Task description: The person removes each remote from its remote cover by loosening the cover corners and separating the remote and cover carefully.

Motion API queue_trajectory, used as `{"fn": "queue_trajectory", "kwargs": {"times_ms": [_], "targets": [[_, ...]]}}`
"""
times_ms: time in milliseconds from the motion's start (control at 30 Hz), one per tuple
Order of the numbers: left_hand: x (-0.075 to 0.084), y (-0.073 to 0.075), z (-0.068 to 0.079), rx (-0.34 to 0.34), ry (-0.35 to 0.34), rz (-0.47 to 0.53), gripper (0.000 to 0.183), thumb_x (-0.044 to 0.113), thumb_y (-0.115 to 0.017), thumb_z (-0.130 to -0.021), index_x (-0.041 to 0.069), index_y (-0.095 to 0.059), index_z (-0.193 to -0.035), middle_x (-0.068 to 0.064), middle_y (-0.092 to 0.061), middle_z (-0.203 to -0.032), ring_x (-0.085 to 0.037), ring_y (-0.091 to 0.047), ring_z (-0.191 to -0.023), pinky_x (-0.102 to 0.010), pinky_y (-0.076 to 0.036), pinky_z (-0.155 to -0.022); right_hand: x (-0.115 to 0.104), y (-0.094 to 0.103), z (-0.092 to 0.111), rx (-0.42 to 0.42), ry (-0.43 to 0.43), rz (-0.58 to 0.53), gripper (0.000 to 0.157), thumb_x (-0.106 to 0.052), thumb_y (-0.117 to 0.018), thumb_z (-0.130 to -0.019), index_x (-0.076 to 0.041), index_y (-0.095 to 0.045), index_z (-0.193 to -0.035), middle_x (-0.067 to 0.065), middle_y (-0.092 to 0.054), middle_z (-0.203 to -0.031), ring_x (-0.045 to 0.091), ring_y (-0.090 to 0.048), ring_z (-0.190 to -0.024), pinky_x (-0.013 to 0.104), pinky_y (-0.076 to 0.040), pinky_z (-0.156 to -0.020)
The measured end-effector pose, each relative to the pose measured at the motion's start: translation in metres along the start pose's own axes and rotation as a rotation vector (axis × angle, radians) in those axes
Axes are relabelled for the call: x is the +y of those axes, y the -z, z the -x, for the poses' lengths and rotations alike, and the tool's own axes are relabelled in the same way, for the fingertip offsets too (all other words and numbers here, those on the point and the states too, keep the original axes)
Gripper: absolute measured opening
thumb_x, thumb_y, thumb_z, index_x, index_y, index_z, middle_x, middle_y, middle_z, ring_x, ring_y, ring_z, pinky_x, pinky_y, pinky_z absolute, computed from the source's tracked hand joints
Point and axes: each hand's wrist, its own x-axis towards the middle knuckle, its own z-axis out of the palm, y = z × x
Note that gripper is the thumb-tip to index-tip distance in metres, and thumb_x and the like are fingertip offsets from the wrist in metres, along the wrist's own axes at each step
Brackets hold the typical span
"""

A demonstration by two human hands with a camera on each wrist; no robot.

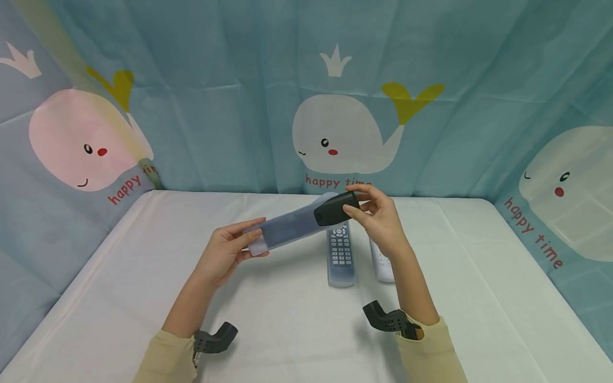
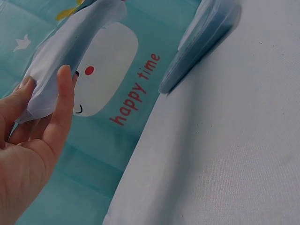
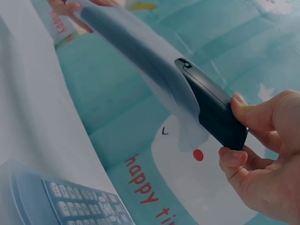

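A black remote control (image 1: 336,209) is held up over the table, most of its length inside a translucent sleeve (image 1: 289,226). Only its black end sticks out of the sleeve's wide mouth, as the right wrist view also shows. My left hand (image 1: 224,254) pinches the sleeve's narrow end between thumb and fingers. At the other end, my right hand (image 1: 381,221) grips the bare tip of the remote, thumb on one side and fingertips on the other. The remote's back faces up, so its buttons are hidden.
Below the hands, a remote in a bluish clear cover (image 1: 341,260) lies on the white table (image 1: 287,330), buttons up. A white remote (image 1: 383,268) lies right of it, partly behind my right forearm. Blue whale-print curtains (image 1: 230,133) stand at the back and sides.
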Motion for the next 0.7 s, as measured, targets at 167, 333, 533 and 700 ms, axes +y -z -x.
{"fn": "queue_trajectory", "kwargs": {"times_ms": [167,333,533,700], "targets": [[0.0006,0.0011,0.0001,0.006,0.006,0.0,0.046,0.002,-0.057,-0.108,-0.015,-0.047,-0.15,-0.01,-0.059,-0.133,-0.017,-0.07,-0.106,-0.036,-0.065,-0.085,0.0006,0.0023,0.0003,0.006,-0.003,0.009,0.044,0.003,-0.07,-0.098,-0.001,-0.062,-0.141,0.024,-0.061,-0.127,0.023,-0.057,-0.089,0.023,-0.05,-0.074],[0.0017,0.0026,0.0004,0.016,0.013,0.0,0.046,0.002,-0.057,-0.108,-0.014,-0.047,-0.15,-0.013,-0.056,-0.138,-0.017,-0.069,-0.109,-0.036,-0.065,-0.085,0.0005,0.0043,0.0002,0.013,-0.004,0.025,0.043,0.002,-0.07,-0.099,-0.003,-0.063,-0.141,0.022,-0.061,-0.127,0.023,-0.058,-0.09,0.028,-0.052,-0.077],[0.0024,0.0044,0.0004,0.027,0.021,0.006,0.044,0.003,-0.058,-0.108,-0.012,-0.051,-0.148,-0.017,-0.053,-0.142,-0.018,-0.068,-0.111,-0.037,-0.065,-0.086,-0.0004,0.0067,0.0002,0.021,-0.012,0.026,0.043,0.0,-0.071,-0.099,-0.003,-0.062,-0.142,0.021,-0.061,-0.125,0.02,-0.059,-0.09,0.024,-0.05,-0.075],[0.0023,0.007,0.0007,0.029,0.018,-0.004,0.047,0.003,-0.058,-0.108,-0.014,-0.047,-0.15,-0.019,-0.051,-0.144,-0.017,-0.067,-0.112,-0.037,-0.065,-0.087,-0.0001,0.0098,0.0009,0.03,-0.015,0.021,0.042,-0.001,-0.071,-0.1,-0.003,-0.062,-0.141,0.019,-0.06,-0.123,0.017,-0.059,-0.089,0.024,-0.049,-0.074]]}}
